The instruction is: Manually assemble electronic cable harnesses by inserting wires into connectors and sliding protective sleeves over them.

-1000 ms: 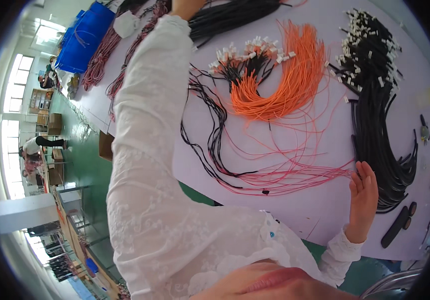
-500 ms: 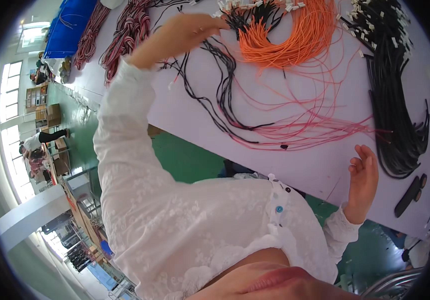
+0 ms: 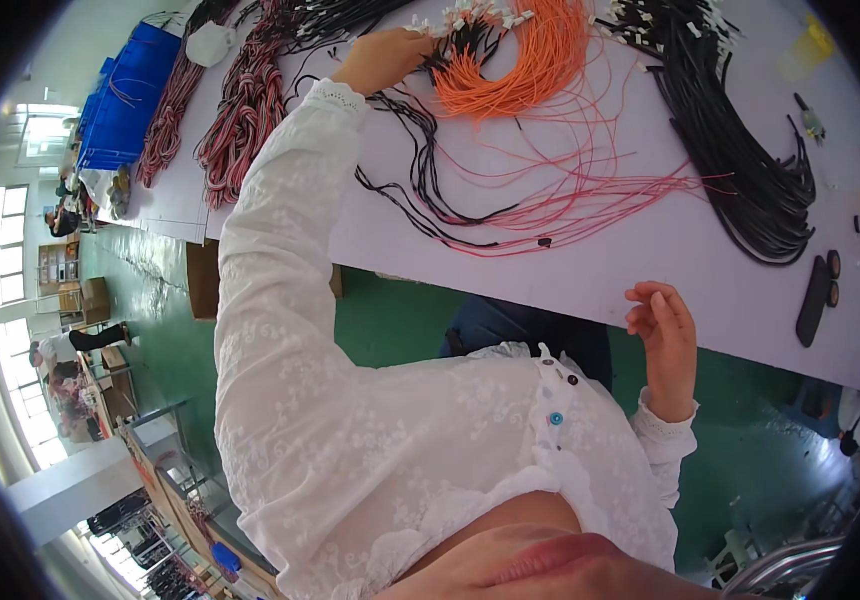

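Observation:
My left hand reaches far across the table, its fingertips bent in at the white connectors on the black ends of the orange wire bundle. What lies between those fingers is hidden. Below the bundle lie twisted black leads with loose pink-red wires trailing right. A small black piece rests by these wires. My right hand hovers at the table's near edge, fingers loosely curved and apart, holding nothing.
A thick black cable bundle with white connectors lies to the right, near a black handled tool. Red-and-black wire hanks and blue bins are at the left. A yellow-capped container stands at the far right.
The view has shifted, so the table's contents sit higher and further left. My left hand, blurred before, is now steadier with its fingertips at the white connectors. My right hand remains empty.

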The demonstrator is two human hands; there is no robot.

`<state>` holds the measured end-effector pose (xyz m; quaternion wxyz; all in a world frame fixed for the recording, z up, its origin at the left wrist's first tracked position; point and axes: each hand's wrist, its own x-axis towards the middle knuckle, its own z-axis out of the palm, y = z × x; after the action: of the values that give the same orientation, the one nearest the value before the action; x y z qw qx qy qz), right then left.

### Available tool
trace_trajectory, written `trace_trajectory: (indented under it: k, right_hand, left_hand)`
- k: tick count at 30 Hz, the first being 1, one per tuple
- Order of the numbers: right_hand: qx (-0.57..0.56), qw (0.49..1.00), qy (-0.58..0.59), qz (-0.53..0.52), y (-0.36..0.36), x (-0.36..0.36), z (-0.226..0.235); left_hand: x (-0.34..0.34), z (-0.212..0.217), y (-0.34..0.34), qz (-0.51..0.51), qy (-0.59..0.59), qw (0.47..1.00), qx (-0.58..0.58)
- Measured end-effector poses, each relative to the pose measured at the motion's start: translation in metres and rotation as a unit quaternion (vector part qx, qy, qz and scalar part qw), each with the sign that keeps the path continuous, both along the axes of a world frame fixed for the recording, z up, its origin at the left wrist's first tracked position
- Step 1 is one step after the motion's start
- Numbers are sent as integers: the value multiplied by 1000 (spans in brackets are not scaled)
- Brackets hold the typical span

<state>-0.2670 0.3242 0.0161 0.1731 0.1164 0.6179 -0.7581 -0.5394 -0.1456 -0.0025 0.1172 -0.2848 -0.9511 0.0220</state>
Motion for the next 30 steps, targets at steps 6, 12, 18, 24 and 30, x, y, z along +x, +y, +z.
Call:
trace_trajectory:
  k: [6, 12, 18, 24, 30]
  right_hand:
    - [-23, 994, 38, 104, -24, -4, 4]
    - [-292, 935, -78, 185, -132, -49, -30]
    - [-447, 872, -154, 127, -182, -112, -93]
    - [-377, 908, -175, 48, -211, -110, -80]
    - [-345, 927, -140, 45, -222, -118, -74]
  left_hand:
    - [52, 41, 16, -17, 154, 988, 13]
    - [257, 42, 139, 113, 66, 988, 76]
    - [405, 23, 177, 274, -189, 808, 486]
    - [514, -17, 110, 321, -496, 519, 617]
    - [519, -35, 90, 287, -553, 475, 621]
